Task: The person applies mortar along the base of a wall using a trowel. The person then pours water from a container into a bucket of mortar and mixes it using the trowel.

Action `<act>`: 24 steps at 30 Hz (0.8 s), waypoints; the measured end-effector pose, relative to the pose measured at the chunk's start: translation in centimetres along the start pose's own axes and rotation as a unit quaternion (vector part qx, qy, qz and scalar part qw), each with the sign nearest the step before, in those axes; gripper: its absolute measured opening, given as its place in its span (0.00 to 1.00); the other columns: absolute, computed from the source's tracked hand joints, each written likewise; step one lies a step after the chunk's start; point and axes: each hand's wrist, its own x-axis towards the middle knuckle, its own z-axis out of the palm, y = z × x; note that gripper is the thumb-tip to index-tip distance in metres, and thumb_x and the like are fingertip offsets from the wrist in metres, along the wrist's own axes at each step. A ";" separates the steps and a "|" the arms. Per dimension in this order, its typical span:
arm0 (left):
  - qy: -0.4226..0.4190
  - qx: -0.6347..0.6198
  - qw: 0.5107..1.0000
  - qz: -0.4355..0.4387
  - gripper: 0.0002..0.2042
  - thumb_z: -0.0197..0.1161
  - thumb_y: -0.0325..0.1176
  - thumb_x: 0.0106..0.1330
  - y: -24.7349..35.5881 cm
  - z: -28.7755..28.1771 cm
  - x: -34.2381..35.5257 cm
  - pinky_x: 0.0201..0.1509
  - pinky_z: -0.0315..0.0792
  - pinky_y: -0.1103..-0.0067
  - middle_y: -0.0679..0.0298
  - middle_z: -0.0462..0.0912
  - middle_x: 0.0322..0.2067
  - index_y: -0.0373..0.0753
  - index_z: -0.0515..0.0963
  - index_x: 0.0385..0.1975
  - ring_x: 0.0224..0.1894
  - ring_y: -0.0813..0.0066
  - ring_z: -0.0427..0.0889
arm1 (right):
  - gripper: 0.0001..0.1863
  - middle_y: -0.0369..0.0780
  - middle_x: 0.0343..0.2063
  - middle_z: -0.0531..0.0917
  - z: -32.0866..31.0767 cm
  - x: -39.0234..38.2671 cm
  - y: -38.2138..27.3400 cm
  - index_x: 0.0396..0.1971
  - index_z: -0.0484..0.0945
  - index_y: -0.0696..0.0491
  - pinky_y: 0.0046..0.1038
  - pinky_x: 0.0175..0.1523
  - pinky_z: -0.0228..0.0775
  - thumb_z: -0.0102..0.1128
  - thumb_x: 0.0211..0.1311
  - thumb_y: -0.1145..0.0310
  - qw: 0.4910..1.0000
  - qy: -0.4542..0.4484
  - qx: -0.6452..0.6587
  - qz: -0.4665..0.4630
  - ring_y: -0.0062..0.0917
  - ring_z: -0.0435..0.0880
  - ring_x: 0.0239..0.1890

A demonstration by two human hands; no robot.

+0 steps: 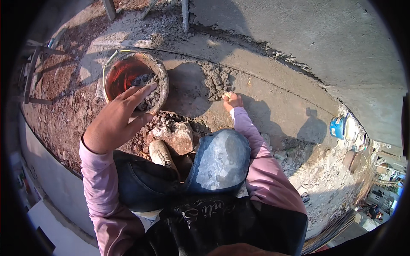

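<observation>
My left hand (121, 114) is open, its fingers stretched over the near rim of a mortar-crusted bucket (164, 91). The bucket is reddish inside, with a pale bail at its left; wet grey mortar (150, 97) lies in it. Whether the fingers touch the rim or mortar, I cannot tell. My right hand (233, 101) is closed low over the grey concrete strip (183, 77). A short pale-yellow handle (226, 96) shows at its fingers; the rest of that tool cannot be made out. Just beyond this hand lies a lumpy heap of mortar (216, 80).
A grey rendered wall (299, 34) borders the strip at the upper right. A blue-and-white pail (338, 127) stands at its foot. Beside my shoe (161, 154) lies a broken chunk of masonry (177, 137). Reddish rubble (64, 111) spreads at the left, near wooden posts (110, 9).
</observation>
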 end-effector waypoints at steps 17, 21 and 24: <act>0.335 -0.174 0.922 -0.090 0.18 0.60 0.29 0.64 -1.6 -1.6 -0.4 0.45 0.75 0.79 0.57 0.82 0.43 0.33 0.73 0.54 0.42 0.74 0.81 | 0.18 0.51 0.32 0.83 -7.6 -2.4 -1.8 0.36 0.81 0.55 0.40 0.43 0.74 0.61 0.56 0.55 0.986 0.036 0.045 -0.154 0.47 0.82 0.37; 0.348 -0.182 0.915 -0.093 0.16 0.61 0.28 0.64 -1.4 -1.6 -0.5 0.45 0.75 0.80 0.57 0.82 0.42 0.32 0.75 0.51 0.42 0.74 0.81 | 0.16 0.51 0.29 0.83 -11.1 -3.1 -6.8 0.36 0.80 0.57 0.38 0.40 0.75 0.61 0.55 0.59 0.983 0.001 -0.006 -0.186 0.46 0.82 0.33; 0.338 -0.185 0.918 -0.091 0.16 0.61 0.29 0.64 -1.2 -1.3 -0.5 0.45 0.75 0.80 0.57 0.82 0.43 0.31 0.75 0.51 0.42 0.75 0.81 | 0.16 0.49 0.31 0.83 -11.7 -2.9 -11.9 0.37 0.80 0.56 0.37 0.41 0.75 0.62 0.52 0.61 0.920 0.044 0.070 -0.382 0.44 0.83 0.35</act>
